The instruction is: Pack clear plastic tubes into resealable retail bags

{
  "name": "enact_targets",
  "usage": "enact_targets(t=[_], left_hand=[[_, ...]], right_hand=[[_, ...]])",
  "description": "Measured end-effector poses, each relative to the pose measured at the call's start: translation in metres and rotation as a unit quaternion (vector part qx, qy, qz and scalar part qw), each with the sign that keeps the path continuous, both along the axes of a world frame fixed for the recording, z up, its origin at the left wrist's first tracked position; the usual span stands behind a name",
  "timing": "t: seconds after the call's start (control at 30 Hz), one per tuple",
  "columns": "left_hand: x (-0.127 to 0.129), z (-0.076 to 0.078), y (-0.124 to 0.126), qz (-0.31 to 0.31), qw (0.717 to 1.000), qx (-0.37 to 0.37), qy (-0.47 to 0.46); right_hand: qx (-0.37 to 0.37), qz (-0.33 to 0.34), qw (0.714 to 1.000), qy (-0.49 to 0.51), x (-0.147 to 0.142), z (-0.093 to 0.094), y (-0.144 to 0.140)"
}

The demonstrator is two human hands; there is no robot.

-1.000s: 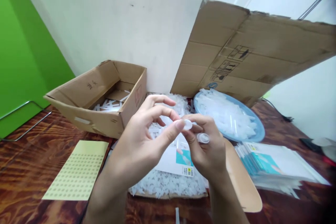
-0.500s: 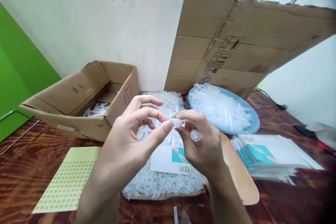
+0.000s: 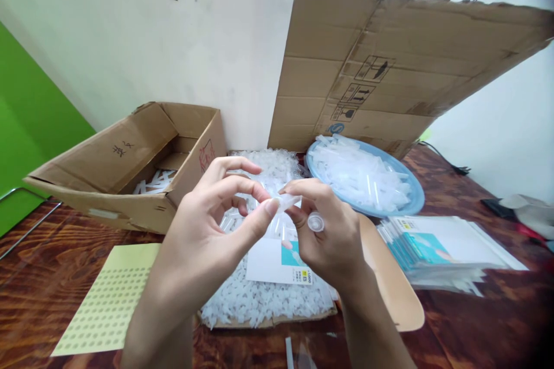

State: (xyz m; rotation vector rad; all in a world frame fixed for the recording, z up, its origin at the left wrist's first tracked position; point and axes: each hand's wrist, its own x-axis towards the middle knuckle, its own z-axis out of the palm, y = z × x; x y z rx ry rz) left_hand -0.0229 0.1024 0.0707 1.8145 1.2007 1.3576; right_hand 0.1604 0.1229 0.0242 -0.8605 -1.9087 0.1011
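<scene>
- The left hand (image 3: pixel 203 236) is up in front of the person. Its thumb and first finger pinch one end of a small clear plastic tube (image 3: pixel 289 202). The other fingers (image 3: pixel 242 164) curl loosely above it.
- The right hand (image 3: pixel 333 242) pinches the other end of the same tube, so both hands hold it in the air above the middle of the surface (image 3: pixel 38 277).
- The right hand also holds one little round clear cap (image 3: pixel 315 222), tucked against its fingers just under the tube.
- Under the hands lies a big pile of small white plastic pieces (image 3: pixel 259 300) on flat cardboard. There are too many to count.
- One white card (image 3: pixel 277 262) with a blue picture lies on that pile.
- One blue plate (image 3: pixel 413 199) heaped with clear tubes sits behind the right hand.
- One open cardboard box (image 3: pixel 125 173) stands to the left, with white pieces inside.
- One yellow sheet of dots (image 3: pixel 108 305) lies flat at the left.
- One stack of clear bags (image 3: pixel 445 248) lies at the right.
- One big cardboard sheet (image 3: pixel 389 63) leans on the wall.
</scene>
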Motion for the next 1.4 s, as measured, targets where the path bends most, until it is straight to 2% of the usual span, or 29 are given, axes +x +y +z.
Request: enact_targets(t=[0.1,0.2,0.37,0.47,0.6,0.77,0.83,0.87,0.97,1.03,1.17,1.4], left_hand=[[0.001,-0.002,0.001,0.001,1.0,-0.005,-0.021],[0.003,-0.006,0.004,-0.016,0.996,-0.027,-0.087],[0.006,-0.012,0.008,-0.085,0.982,-0.088,-0.145],[0.005,-0.013,0.01,-0.129,0.973,-0.099,-0.166],[0.003,-0.012,0.012,-0.145,0.978,-0.056,-0.139],[0.008,-0.013,0.013,-0.102,0.99,0.083,-0.057],[0.01,-0.013,0.014,-0.066,0.987,0.141,-0.026],[0.011,-0.014,0.014,-0.044,0.985,0.169,-0.007],[0.013,-0.015,0.014,0.007,0.97,0.239,0.048],[0.015,-0.016,0.014,0.021,0.96,0.267,0.076],[0.02,-0.019,0.016,0.024,0.947,0.298,0.122],[0.033,-0.025,0.017,0.04,0.943,0.306,0.122]], right_hand=[[0.007,0.005,1.0,0.003,0.0,-0.001,0.0],[0.009,0.027,0.999,0.025,0.0,-0.002,0.002],[-0.018,0.06,0.996,0.062,0.0,-0.003,0.004],[-0.036,0.062,0.994,0.078,0.0,-0.003,0.004],[-0.059,0.058,0.992,0.098,-0.001,-0.003,0.001],[-0.134,0.118,0.976,0.124,0.003,0.001,-0.003],[-0.196,0.154,0.957,0.146,0.006,0.004,-0.004],[-0.234,0.184,0.94,0.17,0.007,0.006,-0.004],[-0.334,0.3,0.855,0.258,0.008,0.007,-0.004],[-0.361,0.334,0.819,0.294,0.005,0.007,-0.002],[-0.367,0.305,0.816,0.325,-0.003,0.004,-0.001],[-0.381,0.301,0.784,0.386,-0.004,0.001,-0.002]])
